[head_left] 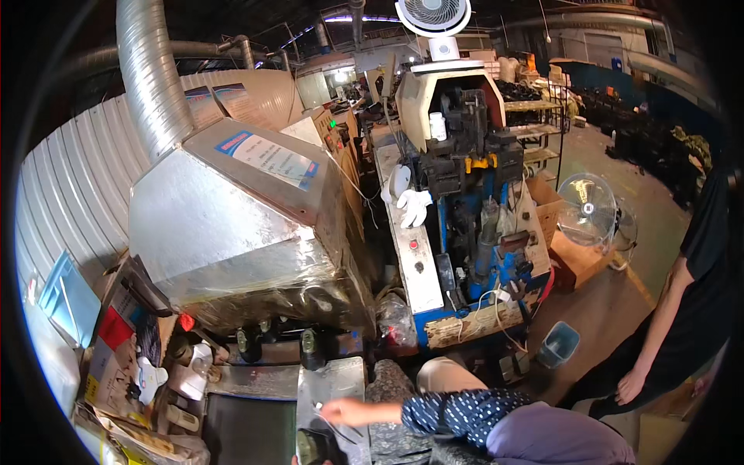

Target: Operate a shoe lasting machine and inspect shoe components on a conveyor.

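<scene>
My right hand (345, 411) reaches leftward from a navy dotted sleeve (465, 412) over a grey metal plate (333, 384) at the bottom middle. Its fingers are stretched toward the left, with thin wire-like pieces (332, 425) lying just below them. The hand is small and blurred, so I cannot tell whether it holds anything. A dark rounded object (318, 448) sits at the bottom edge below the hand. My left hand is not visible. A bent knee in beige cloth (449, 376) shows just above the sleeve.
A large sheet-metal hood (232, 225) with a ribbed duct (151, 70) fills the left. A blue and cream machine (465, 232) stands behind, a white glove (413, 208) hanging on it. Another person in black (697, 294) stands right, near a floor fan (587, 209) and blue bin (558, 343).
</scene>
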`<state>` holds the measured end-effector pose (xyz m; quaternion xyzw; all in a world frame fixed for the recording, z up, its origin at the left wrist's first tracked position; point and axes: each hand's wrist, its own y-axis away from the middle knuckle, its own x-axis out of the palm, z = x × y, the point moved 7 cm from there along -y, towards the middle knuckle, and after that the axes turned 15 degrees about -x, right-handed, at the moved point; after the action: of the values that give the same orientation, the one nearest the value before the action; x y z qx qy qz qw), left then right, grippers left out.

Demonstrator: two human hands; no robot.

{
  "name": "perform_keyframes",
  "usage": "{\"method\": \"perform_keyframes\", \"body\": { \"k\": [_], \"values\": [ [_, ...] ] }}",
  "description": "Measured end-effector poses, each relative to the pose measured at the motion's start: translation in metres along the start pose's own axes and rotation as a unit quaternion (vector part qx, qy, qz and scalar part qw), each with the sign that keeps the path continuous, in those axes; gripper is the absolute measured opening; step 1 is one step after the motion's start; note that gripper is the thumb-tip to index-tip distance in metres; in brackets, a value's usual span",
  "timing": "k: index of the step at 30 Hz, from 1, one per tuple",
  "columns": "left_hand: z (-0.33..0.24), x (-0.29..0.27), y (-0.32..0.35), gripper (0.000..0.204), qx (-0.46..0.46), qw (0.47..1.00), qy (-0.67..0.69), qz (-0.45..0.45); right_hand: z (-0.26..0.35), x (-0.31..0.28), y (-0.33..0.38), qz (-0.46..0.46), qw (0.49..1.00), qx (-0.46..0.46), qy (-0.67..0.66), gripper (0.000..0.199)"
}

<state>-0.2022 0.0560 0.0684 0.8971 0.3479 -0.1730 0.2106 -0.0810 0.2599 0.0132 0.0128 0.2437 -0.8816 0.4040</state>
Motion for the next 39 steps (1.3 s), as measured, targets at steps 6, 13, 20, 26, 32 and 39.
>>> {"method": "perform_keyframes", "body": {
  "k": [6, 13, 20, 26, 32, 39],
  "values": [
    [-0.011, 0.036, 0.014, 0.063, -0.149, 0.905, 0.317, 0.241, 0.093, 0.053, 0.09, -0.022, 0.963, 0.07, -0.259, 0.053],
    [-0.117, 0.111, 0.095, 0.053, -0.039, 0.88, 0.318, 0.349, 0.202, -0.144, 0.119, -0.217, 0.914, 0.13, -0.317, 0.084],
    [0.015, 0.135, 0.079, 0.035, -0.15, 0.863, 0.231, 0.423, 0.267, -0.393, 0.187, -0.288, 0.895, -0.065, 0.335, 0.088],
    [0.015, 0.128, 0.073, 0.022, -0.165, 0.887, 0.24, 0.359, 0.291, -0.524, 0.212, -0.387, 0.739, 0.148, 0.531, 0.081],
    [0.007, 0.148, 0.088, 0.021, -0.19, 0.887, 0.226, 0.355, 0.286, -0.558, 0.207, -0.308, 0.726, 0.24, 0.566, 0.082],
    [-0.001, 0.161, 0.099, 0.026, -0.186, 0.893, 0.162, 0.376, 0.258, -0.555, 0.196, -0.289, 0.753, 0.28, 0.521, 0.077]
  ]
}}
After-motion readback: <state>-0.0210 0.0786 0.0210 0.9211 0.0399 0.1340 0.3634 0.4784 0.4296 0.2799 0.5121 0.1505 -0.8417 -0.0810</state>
